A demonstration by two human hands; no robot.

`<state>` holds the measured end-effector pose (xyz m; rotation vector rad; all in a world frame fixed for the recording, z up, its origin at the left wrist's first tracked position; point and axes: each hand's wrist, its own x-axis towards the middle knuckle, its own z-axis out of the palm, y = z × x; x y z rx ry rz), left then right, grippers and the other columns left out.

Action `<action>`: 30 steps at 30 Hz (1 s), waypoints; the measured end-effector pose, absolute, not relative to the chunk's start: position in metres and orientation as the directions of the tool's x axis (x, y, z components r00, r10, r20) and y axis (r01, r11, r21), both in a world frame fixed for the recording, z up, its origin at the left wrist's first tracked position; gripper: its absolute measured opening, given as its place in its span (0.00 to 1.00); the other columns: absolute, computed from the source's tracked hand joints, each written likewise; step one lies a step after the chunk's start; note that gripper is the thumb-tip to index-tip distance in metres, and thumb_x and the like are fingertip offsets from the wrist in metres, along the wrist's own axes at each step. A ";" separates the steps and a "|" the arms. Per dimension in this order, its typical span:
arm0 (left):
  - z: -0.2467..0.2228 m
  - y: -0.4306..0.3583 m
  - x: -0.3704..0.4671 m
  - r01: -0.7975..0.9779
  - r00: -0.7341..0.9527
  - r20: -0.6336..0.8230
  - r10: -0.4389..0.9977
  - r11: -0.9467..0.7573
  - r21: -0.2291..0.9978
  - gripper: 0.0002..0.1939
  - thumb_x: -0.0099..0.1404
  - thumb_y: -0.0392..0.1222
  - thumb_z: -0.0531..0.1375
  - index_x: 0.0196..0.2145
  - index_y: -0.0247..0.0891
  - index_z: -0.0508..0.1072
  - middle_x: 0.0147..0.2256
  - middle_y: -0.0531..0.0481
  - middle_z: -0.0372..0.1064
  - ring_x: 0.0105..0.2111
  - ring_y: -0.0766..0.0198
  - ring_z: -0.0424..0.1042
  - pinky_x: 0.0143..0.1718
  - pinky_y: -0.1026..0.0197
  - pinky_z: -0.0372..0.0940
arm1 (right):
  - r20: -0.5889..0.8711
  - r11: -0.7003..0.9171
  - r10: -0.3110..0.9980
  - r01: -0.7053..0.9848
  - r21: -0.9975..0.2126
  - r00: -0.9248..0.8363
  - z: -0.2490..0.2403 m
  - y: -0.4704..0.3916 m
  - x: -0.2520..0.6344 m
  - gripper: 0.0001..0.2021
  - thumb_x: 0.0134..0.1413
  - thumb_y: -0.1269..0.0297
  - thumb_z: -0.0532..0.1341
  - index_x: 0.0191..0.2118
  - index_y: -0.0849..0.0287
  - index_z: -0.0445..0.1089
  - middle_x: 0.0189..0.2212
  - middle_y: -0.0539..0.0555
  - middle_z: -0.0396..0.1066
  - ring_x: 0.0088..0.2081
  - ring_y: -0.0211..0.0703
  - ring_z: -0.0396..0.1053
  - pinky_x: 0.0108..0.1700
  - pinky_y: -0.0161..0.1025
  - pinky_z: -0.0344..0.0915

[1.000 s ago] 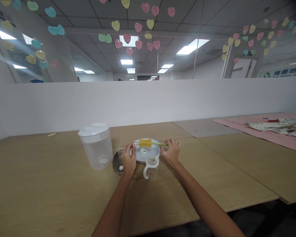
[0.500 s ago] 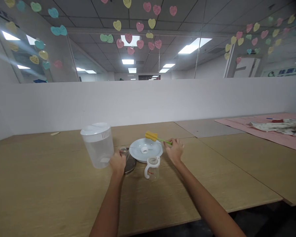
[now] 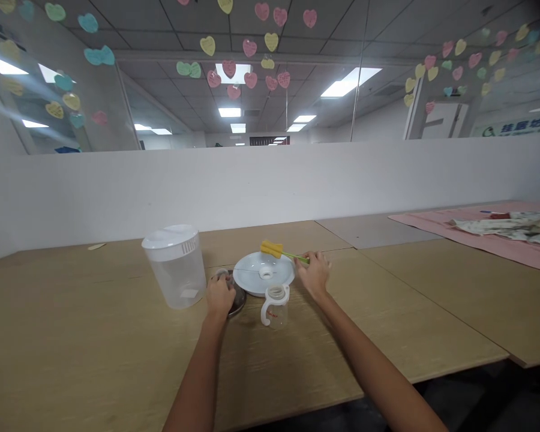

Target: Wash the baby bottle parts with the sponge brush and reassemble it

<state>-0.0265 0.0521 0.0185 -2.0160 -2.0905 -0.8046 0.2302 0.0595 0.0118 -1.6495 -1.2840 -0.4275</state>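
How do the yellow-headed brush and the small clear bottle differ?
The brush has a yellow head and a thin green handle; the bottle is see-through with a white handle. The brush slants from the right hand; the bottle stands upright on the table, untouched. Both have a handle.

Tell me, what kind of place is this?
Probably an office or shared workroom, though I can't be sure. There's a wide wood-coloured tabletop, big glass panes dotted with heart-shaped notes, and rectangular ceiling lights showing in the glass.
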 end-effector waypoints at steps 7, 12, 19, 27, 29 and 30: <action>0.017 0.051 -0.031 0.923 -0.212 0.511 0.833 0.000 0.384 0.18 0.55 0.29 0.53 0.43 0.37 0.68 0.37 0.43 0.68 0.38 0.57 0.69 0.36 0.60 0.63 | 0.794 0.034 0.523 0.923 -0.384 0.311 0.008 0.061 0.231 0.08 0.49 0.60 0.58 0.30 0.59 0.71 0.30 0.55 0.64 0.35 0.44 0.57 0.37 0.39 0.43; 0.018 0.051 -0.030 0.925 -0.202 0.517 0.832 -0.011 0.379 0.18 0.55 0.29 0.53 0.43 0.37 0.69 0.38 0.43 0.67 0.39 0.56 0.69 0.37 0.60 0.62 | 0.829 0.089 0.520 0.952 -0.292 0.206 0.006 0.061 0.229 0.06 0.48 0.64 0.59 0.27 0.57 0.74 0.28 0.54 0.63 0.34 0.43 0.55 0.37 0.40 0.43; 0.026 0.045 -0.017 0.916 -0.100 0.701 0.706 -0.209 0.341 0.13 0.63 0.38 0.49 0.40 0.36 0.71 0.38 0.44 0.69 0.41 0.56 0.67 0.44 0.57 0.61 | 0.857 0.250 0.510 0.942 -0.225 0.069 0.011 0.057 0.226 0.06 0.45 0.66 0.59 0.26 0.57 0.75 0.27 0.52 0.63 0.33 0.40 0.55 0.37 0.39 0.43; 0.027 0.036 0.003 0.846 0.328 0.619 0.714 -0.514 0.144 0.14 0.65 0.45 0.49 0.36 0.40 0.73 0.39 0.47 0.72 0.43 0.57 0.66 0.47 0.54 0.56 | 0.862 0.198 0.494 0.952 -0.234 0.110 0.011 0.057 0.228 0.06 0.43 0.67 0.59 0.25 0.57 0.74 0.27 0.52 0.62 0.33 0.40 0.55 0.36 0.39 0.43; 0.024 0.037 0.006 0.822 0.397 0.574 0.716 -0.556 0.125 0.16 0.66 0.45 0.47 0.35 0.41 0.73 0.38 0.48 0.72 0.44 0.57 0.65 0.48 0.54 0.55 | 0.866 0.205 0.495 0.959 -0.194 0.069 0.011 0.056 0.228 0.06 0.42 0.68 0.59 0.24 0.57 0.74 0.26 0.53 0.62 0.32 0.40 0.54 0.36 0.40 0.43; 0.022 0.038 0.007 0.816 0.417 0.553 0.721 -0.565 0.121 0.17 0.67 0.45 0.46 0.35 0.41 0.73 0.38 0.48 0.72 0.44 0.58 0.65 0.48 0.54 0.55 | 0.866 0.210 0.497 0.961 -0.179 0.053 0.011 0.056 0.227 0.05 0.41 0.68 0.59 0.23 0.58 0.73 0.26 0.53 0.62 0.32 0.40 0.54 0.36 0.40 0.43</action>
